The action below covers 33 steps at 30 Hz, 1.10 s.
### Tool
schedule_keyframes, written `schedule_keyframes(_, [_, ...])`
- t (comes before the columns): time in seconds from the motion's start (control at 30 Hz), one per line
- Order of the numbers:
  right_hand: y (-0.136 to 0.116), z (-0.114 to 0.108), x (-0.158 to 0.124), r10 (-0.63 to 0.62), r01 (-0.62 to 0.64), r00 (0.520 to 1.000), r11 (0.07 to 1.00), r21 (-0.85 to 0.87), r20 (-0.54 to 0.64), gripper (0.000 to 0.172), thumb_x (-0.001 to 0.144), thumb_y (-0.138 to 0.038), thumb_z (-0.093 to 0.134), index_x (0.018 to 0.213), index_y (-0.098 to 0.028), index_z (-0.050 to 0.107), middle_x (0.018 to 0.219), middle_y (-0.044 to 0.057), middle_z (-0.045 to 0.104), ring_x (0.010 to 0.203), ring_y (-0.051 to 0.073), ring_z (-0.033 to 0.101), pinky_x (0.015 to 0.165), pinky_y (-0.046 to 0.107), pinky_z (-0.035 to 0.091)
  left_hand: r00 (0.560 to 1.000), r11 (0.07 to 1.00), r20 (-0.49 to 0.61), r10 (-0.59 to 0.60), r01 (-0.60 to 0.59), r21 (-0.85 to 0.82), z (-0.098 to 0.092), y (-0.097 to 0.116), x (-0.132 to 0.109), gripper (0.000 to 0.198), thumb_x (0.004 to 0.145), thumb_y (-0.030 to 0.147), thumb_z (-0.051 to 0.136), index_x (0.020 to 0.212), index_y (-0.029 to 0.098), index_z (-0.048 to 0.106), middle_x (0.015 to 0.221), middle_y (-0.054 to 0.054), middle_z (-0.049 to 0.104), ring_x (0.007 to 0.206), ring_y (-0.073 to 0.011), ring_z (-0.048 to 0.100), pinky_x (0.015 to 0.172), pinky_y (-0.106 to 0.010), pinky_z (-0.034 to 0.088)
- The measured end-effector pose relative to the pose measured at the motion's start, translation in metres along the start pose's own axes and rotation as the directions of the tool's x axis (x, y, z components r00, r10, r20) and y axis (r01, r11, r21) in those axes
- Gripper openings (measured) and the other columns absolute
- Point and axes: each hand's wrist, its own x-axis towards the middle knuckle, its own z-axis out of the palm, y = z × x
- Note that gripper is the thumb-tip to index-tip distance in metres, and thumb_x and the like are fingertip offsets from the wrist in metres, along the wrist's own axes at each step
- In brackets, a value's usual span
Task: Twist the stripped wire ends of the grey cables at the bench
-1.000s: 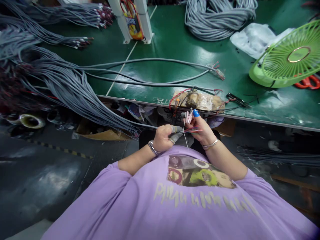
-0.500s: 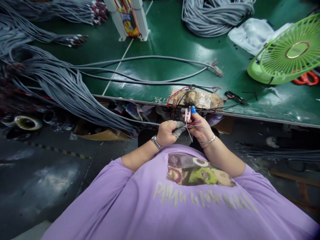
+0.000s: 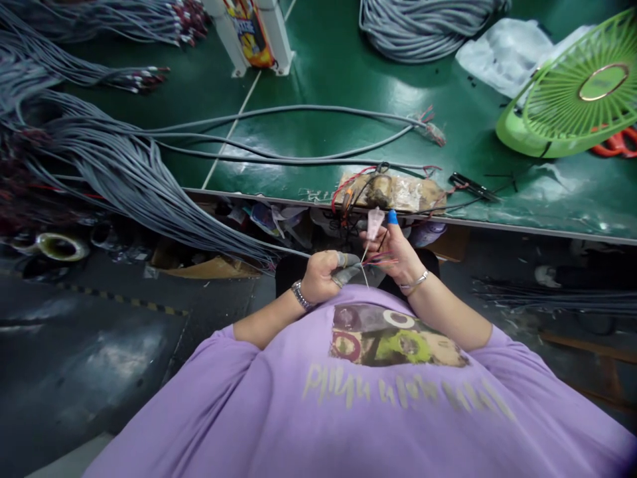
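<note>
My left hand (image 3: 323, 273) is closed in a fist around the end of a grey cable (image 3: 279, 247), with grey covers on its fingertips. My right hand (image 3: 395, 251) sits just to its right, pinching a small pink tool (image 3: 373, 222) and the thin coloured wires (image 3: 381, 260) fanning from the cable end. A blue cover is on one right fingertip. Both hands are held close to my chest, below the front edge of the green table (image 3: 348, 73).
A thick bundle of grey cables (image 3: 114, 166) hangs off the table's left edge. A taped block with wires (image 3: 393, 189) sits at the front edge. A green fan (image 3: 577, 93), orange scissors (image 3: 620, 143), a plastic bag (image 3: 502, 53) and a cable coil (image 3: 423, 23) lie further back.
My hands stay together on the cable end; the right hand has shifted slightly and the pink tool now tilts. The view has drifted a little.
</note>
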Motion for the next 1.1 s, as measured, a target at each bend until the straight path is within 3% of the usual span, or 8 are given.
schedule_keyframes(0.13, [0.001, -0.005, -0.001, 0.041, -0.04, 0.999, 0.999, 0.005, -0.021, 0.053, 0.079, -0.069, 0.068, 0.074, -0.018, 0.052, 0.071, 0.002, 0.064, 0.045, 0.004, 0.037, 0.035, 0.016, 0.02, 0.949, 0.929, 0.041, -0.313, 0.315, -0.196, -0.01, 0.006, -0.018, 0.028, 0.082, 0.044, 0.075, 0.083, 0.017, 0.074, 0.068, -0.004, 0.072, 0.059, -0.0118, 0.065, 0.059, -0.023, 0.052])
schedule_keyframes(0.23, [0.003, -0.007, 0.0, 0.053, -0.053, 0.998, 0.999, 0.009, -0.03, 0.048, 0.081, -0.059, 0.072, 0.072, -0.019, 0.048, 0.072, 0.002, 0.064, 0.045, 0.004, 0.037, 0.034, 0.015, 0.02, 0.762, 0.664, 0.002, -0.648, 0.566, -0.488, -0.012, 0.001, -0.024, 0.038, 0.081, 0.054, 0.072, 0.085, 0.016, 0.068, 0.059, 0.0, 0.064, 0.049, -0.008, 0.054, 0.049, -0.02, 0.044])
schedule_keyframes(0.37, [0.005, -0.009, 0.001, 0.069, -0.07, 0.997, 0.997, -0.015, -0.026, 0.037, 0.081, -0.044, 0.074, 0.074, -0.019, 0.047, 0.071, 0.001, 0.063, 0.044, 0.004, 0.037, 0.035, 0.013, 0.019, 0.564, 0.369, 0.032, -0.825, 0.582, -0.725, -0.013, -0.009, -0.02, 0.044, 0.071, 0.055, 0.079, 0.079, 0.016, 0.06, 0.05, 0.006, 0.053, 0.04, -0.0043, 0.04, 0.041, -0.017, 0.03])
schedule_keyframes(0.6, [0.004, -0.01, -0.001, 0.073, -0.074, 0.997, 0.997, -0.037, -0.007, 0.028, 0.078, -0.033, 0.072, 0.076, -0.02, 0.048, 0.07, 0.0, 0.062, 0.044, 0.004, 0.038, 0.035, 0.012, 0.022, 0.516, 0.306, 0.049, -0.855, 0.579, -0.756, -0.011, -0.016, -0.02, 0.041, 0.071, 0.05, 0.079, 0.082, 0.018, 0.056, 0.051, 0.006, 0.053, 0.041, -0.0051, 0.04, 0.042, -0.017, 0.027])
schedule_keyframes(0.73, [0.004, -0.011, -0.002, 0.069, -0.069, 0.998, 0.997, -0.045, -0.005, 0.026, 0.077, -0.03, 0.072, 0.076, -0.02, 0.048, 0.069, 0.0, 0.062, 0.044, 0.004, 0.036, 0.034, 0.011, 0.021, 0.491, 0.355, 0.056, -0.869, 0.7, -0.62, -0.006, -0.032, -0.023, 0.031, 0.078, 0.041, 0.075, 0.087, 0.016, 0.061, 0.07, 0.0, 0.066, 0.059, -0.0076, 0.057, 0.054, -0.018, 0.039])
schedule_keyframes(0.83, [0.005, -0.015, -0.002, 0.06, -0.06, 0.998, 0.996, -0.07, -0.011, 0.028, 0.074, -0.026, 0.073, 0.073, -0.019, 0.046, 0.07, 0.0, 0.062, 0.042, 0.002, 0.033, 0.033, 0.011, 0.02, 0.529, 0.475, -0.041, -0.848, 0.723, -0.502, -0.006, -0.047, -0.021, 0.032, 0.076, 0.025, 0.078, 0.103, 0.015, 0.064, 0.102, -0.007, 0.072, 0.091, -0.0142, 0.065, 0.082, -0.026, 0.05])
schedule_keyframes(1.0, [0.006, -0.024, -0.002, 0.036, -0.034, 0.999, 0.991, -0.126, 0.013, 0.03, 0.071, -0.023, 0.076, 0.074, -0.019, 0.046, 0.067, -0.002, 0.058, 0.041, 0.001, 0.024, 0.033, 0.012, 0.017, 0.805, 0.834, -0.217, -0.552, 0.534, -0.138, -0.03, -0.063, 0.01, 0.035, 0.084, 0.026, 0.068, 0.118, 0.016, 0.065, 0.117, -0.012, 0.068, 0.107, -0.0223, 0.064, 0.096, -0.037, 0.05])
schedule_keyframes(1.1, [0.006, -0.025, -0.003, 0.035, -0.033, 0.999, 0.988, -0.148, 0.009, 0.032, 0.07, -0.026, 0.078, 0.073, -0.019, 0.047, 0.067, -0.002, 0.056, 0.041, 0.0, 0.022, 0.034, 0.012, 0.015, 0.926, 0.928, -0.218, -0.308, 0.343, 0.143, -0.055, -0.07, 0.047, 0.029, 0.087, 0.028, 0.065, 0.114, 0.017, 0.068, 0.121, -0.013, 0.067, 0.114, -0.0242, 0.062, 0.105, -0.039, 0.047])
